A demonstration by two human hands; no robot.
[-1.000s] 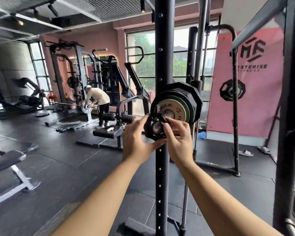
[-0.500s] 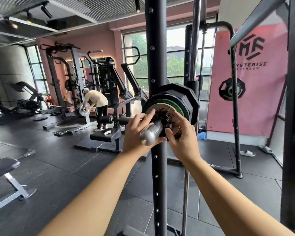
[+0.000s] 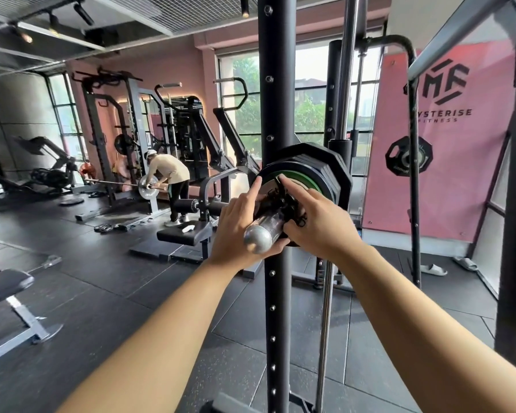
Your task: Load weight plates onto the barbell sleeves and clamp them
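Note:
A steel barbell sleeve (image 3: 258,238) points toward me at centre frame. It carries several black plates (image 3: 325,171), the outermost one small with a green ring (image 3: 306,180). A black clamp collar (image 3: 283,205) sits on the sleeve against that small plate. My left hand (image 3: 239,231) holds the collar from the left, thumb under the sleeve and index finger stretched up onto the plate face. My right hand (image 3: 313,220) grips the collar from the right, index finger also extended onto the plate.
A black rack upright (image 3: 276,99) stands just behind the sleeve. Another person (image 3: 169,177) bends over a loaded barbell at a far rack. A bench (image 3: 8,289) is at the left, a pink banner (image 3: 447,144) and a stored plate (image 3: 408,159) at the right.
Both hands have slid the collar along the sleeve, from its tip up to the small plate; more bare sleeve now shows in front of the hands. The view shifted slightly.

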